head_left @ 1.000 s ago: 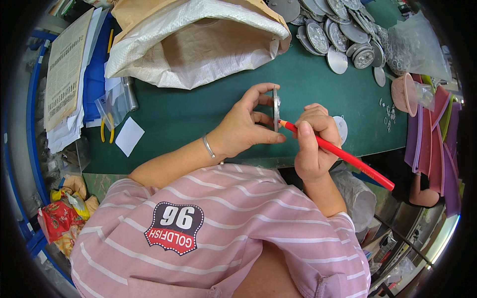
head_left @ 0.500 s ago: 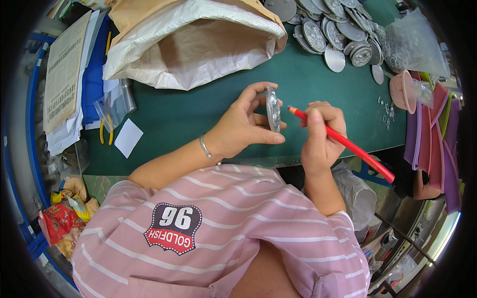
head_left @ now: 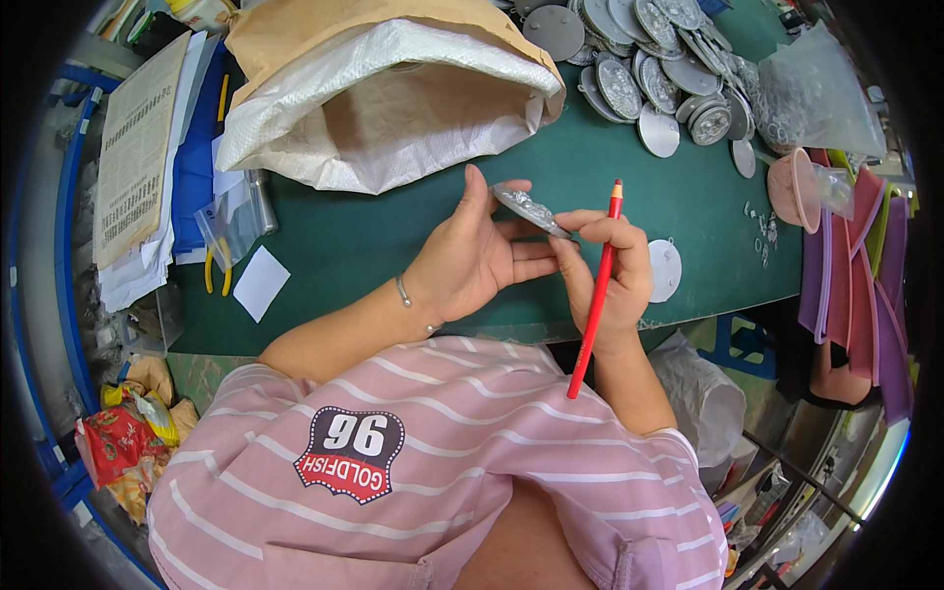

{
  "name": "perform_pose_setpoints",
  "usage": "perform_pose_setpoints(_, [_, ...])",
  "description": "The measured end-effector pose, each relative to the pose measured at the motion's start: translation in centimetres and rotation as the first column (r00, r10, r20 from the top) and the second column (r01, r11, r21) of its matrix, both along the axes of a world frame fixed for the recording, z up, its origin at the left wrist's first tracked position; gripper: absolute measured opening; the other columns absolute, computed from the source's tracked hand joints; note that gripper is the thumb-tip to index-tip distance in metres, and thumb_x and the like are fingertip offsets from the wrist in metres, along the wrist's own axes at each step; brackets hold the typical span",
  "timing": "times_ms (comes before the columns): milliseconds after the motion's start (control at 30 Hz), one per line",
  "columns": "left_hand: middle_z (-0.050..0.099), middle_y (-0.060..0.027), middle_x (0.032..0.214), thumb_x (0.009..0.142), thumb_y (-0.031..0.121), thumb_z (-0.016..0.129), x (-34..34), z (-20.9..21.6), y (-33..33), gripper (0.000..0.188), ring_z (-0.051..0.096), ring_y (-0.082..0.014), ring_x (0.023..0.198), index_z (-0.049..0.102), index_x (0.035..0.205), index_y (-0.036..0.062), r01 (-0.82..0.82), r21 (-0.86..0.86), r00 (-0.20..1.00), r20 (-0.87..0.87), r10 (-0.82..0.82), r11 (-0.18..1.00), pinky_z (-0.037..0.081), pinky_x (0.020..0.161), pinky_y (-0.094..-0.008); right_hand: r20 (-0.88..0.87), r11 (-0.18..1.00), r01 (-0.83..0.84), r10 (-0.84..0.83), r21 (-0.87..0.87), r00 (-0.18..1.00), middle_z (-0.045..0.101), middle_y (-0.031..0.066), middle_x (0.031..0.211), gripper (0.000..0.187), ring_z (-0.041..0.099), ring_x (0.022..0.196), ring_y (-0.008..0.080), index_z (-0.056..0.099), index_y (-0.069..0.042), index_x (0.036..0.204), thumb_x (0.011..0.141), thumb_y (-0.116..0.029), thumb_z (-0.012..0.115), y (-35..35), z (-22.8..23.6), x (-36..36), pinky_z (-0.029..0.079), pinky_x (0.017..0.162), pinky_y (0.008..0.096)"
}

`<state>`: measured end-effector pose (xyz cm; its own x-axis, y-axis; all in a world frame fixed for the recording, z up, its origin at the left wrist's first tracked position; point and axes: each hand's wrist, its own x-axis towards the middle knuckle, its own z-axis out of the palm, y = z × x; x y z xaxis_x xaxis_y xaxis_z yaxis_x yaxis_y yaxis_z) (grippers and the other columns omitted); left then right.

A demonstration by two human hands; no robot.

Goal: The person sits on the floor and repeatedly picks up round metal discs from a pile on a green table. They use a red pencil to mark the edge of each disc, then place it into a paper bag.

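A silver embossed metal medallion (head_left: 529, 208) is tilted between my two hands, above the green table. My right hand (head_left: 615, 270) pinches its near right edge between thumb and forefinger. That same hand also holds a red pencil (head_left: 596, 305), tip upward, its lower end toward the striped shirt. Stretched out and spread, the fingers of my left hand (head_left: 467, 246) lie behind and below the medallion, with the thumb raised apart from it. Just right of my right hand, a flat grey metal disc (head_left: 666, 270) lies on the table.
Many silver medallions (head_left: 678, 74) are heaped at the far right, beside a clear plastic bag (head_left: 821, 93) and a pink cup (head_left: 793, 189). A white woven sack (head_left: 393, 157) gapes at the back. Papers (head_left: 143, 147) and yellow-handled pliers (head_left: 217, 267) are at left.
The medallion has tipped from upright to slanted, and my right hand now pinches its edge. My left thumb has lifted off it. The red pencil has swung upright; the grey disc has come into view.
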<state>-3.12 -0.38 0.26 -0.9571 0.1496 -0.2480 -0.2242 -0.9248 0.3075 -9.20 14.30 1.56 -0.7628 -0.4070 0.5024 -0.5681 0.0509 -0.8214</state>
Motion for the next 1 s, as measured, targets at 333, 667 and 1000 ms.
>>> perform_pose_setpoints(333, [0.049, -0.0219, 0.121, 0.096, 0.031, 0.038, -0.1, -0.1, -0.5, 0.041, 0.054, -0.0359, 0.109, 0.042, 0.124, 0.0016, 0.091, 0.213, 0.993, 0.056, -0.105, 0.973, 0.046, 0.095, -0.0437, 0.073, 0.996, -0.006, 0.013, -0.09, 0.997, 0.063, 0.0143, 0.096, 0.029, 0.061, 0.082, 0.019, 0.047, -0.002, 0.095, 0.075, 0.008, 0.067, 0.3, 0.1, -0.2, 0.048, 0.077, 0.0281])
perform_pose_setpoints(667, [0.051, -0.0133, 0.119, 0.081, -0.005, 0.055, -0.1, 0.4, -0.2, 0.052, 0.058, -0.0262, 0.104, 0.033, 0.127, 0.005, -0.05, -0.198, 0.998, -0.04, 0.042, 0.979, 0.052, 0.086, -0.0363, 0.47, 0.966, 0.059, 0.069, -0.252, 0.88, 0.058, 0.0157, 0.107, 0.038, 0.056, 0.09, 0.0148, 0.042, -0.001, 0.105, 0.077, 0.005, 0.066, 0.0, 1.2, 0.0, 0.045, 0.084, 0.0277])
perform_pose_setpoints(1000, [0.055, -0.0119, 0.111, 0.08, -0.009, 0.057, 0.0, -0.8, 0.0, 0.025, 0.059, -0.0255, 0.104, 0.052, 0.099, 0.0073, -0.087, -0.155, 0.993, -0.093, 0.073, 0.984, 0.051, 0.09, -0.0382, 0.183, 0.982, -0.093, 0.123, -0.166, 0.975, 0.061, 0.0149, 0.096, 0.035, 0.06, 0.087, 0.0162, 0.042, -0.001, 0.1, 0.076, 0.01, 0.065, -0.2, 1.1, 0.8, 0.048, 0.08, 0.0272])
